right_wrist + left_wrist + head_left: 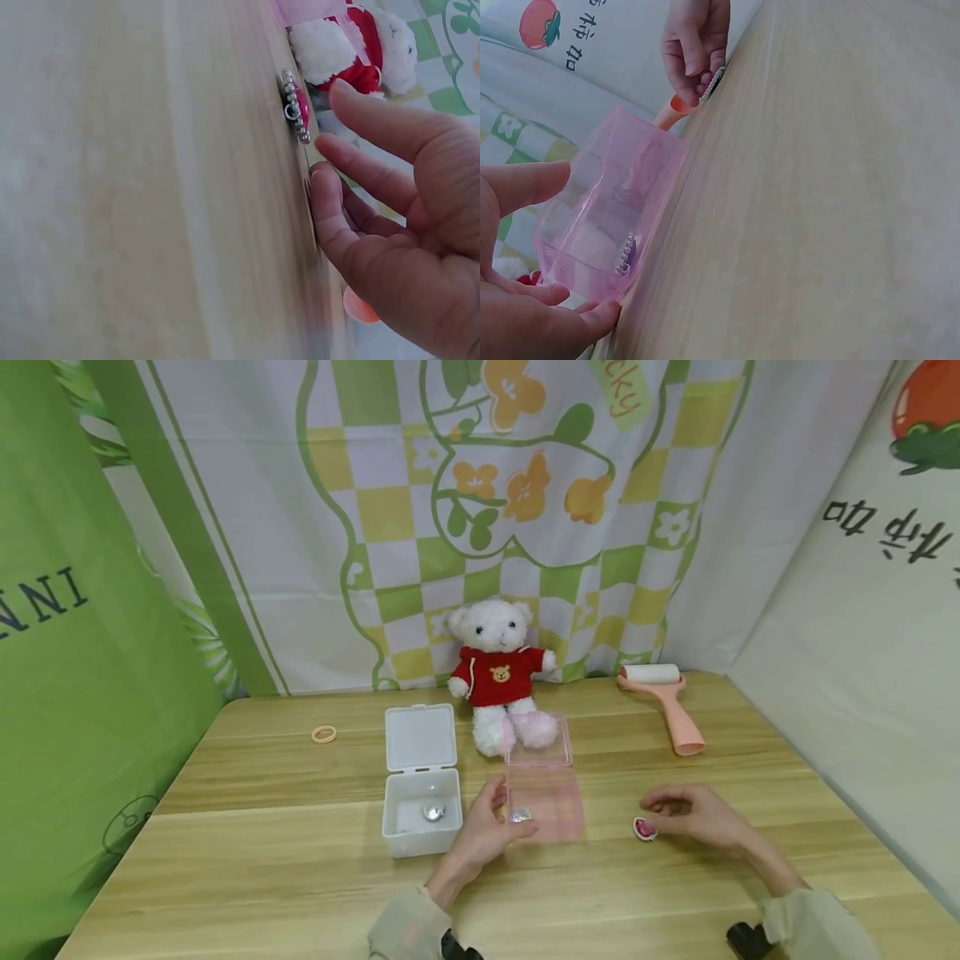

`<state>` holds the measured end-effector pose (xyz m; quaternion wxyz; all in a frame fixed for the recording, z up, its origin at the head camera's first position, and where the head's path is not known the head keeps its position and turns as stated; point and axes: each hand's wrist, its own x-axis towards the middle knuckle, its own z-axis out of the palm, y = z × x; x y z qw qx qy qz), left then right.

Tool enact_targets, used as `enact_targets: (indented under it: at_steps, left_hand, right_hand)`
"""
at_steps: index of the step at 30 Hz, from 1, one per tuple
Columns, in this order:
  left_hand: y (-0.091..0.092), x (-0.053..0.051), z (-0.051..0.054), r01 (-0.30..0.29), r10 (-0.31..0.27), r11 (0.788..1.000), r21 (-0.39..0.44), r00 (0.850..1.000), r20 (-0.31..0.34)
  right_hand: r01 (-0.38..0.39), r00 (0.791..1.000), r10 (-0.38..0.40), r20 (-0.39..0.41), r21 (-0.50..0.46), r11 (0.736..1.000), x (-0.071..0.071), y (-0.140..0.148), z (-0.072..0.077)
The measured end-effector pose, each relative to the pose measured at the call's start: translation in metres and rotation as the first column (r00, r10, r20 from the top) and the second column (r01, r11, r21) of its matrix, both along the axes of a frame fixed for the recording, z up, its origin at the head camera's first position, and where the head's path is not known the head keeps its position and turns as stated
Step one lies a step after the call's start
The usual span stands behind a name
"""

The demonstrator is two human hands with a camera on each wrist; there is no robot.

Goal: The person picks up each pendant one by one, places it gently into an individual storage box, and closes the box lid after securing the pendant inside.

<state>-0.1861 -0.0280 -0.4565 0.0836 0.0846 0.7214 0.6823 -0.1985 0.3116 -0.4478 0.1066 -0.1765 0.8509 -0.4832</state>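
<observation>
A pink see-through box [551, 810] stands with its lid folded back and a silvery piece [522, 815] inside. My left hand [483, 835] holds its left side; in the left wrist view, the thumb and fingers spread around the pink box [607, 210]. A magenta gem piece with a pale beaded rim [645, 829] lies on the table, right of the box. Over it is my right hand [697, 817], fingers bent loosely. The right wrist view shows a small gap between the gem piece [298, 109] and the fingertips of the right hand [405, 187].
A white box [422, 839] with an open lid stands left of the left hand, a silvery piece [432, 811] inside. Behind sits a white teddy bear in a red hoodie [498, 677]. A lint roller [675, 714] lies back right, an orange ring [324, 734] back left.
</observation>
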Motion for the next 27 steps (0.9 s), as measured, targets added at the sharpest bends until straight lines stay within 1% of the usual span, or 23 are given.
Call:
enact_targets:
  at_steps: [3,5,9,13,19,22,27]
  left_hand:
    - [0.000,0.000,0.000,0.000,0.000,1.000,0.007,1.000,0.007]
    - [0.000,0.000,0.000,0.003,-0.003,1.000,0.006,1.000,0.003]
    - [0.000,0.000,0.001,0.003,-0.003,1.000,0.002,1.000,0.001]
    - [0.000,0.001,0.002,-0.001,0.001,1.000,0.014,1.000,0.000]
    - [0.000,0.001,0.001,0.000,0.000,1.000,0.014,1.000,0.002]
    - [-0.001,0.000,0.001,0.003,-0.003,1.000,0.010,1.000,0.002]
    - [-0.001,-0.001,0.001,0.009,-0.009,1.000,0.013,1.000,-0.005]
  right_hand:
    - [0.001,1.000,0.000,-0.030,0.052,0.999,0.000,-0.002,0.001]
    - [-0.001,0.998,0.007,-0.068,0.096,0.995,0.001,-0.004,0.001]
    - [-0.019,0.990,0.041,-0.137,0.159,0.987,0.001,-0.005,0.001]
    - [-0.038,0.983,0.068,-0.168,0.176,0.984,0.001,-0.007,-0.001]
    - [-0.038,0.982,0.070,-0.177,0.176,0.984,0.002,-0.011,0.000]
    - [-0.042,0.986,0.063,-0.156,0.135,0.990,0.003,-0.013,0.001]
    - [-0.037,0.996,0.041,-0.084,0.050,0.998,0.004,-0.014,0.003]
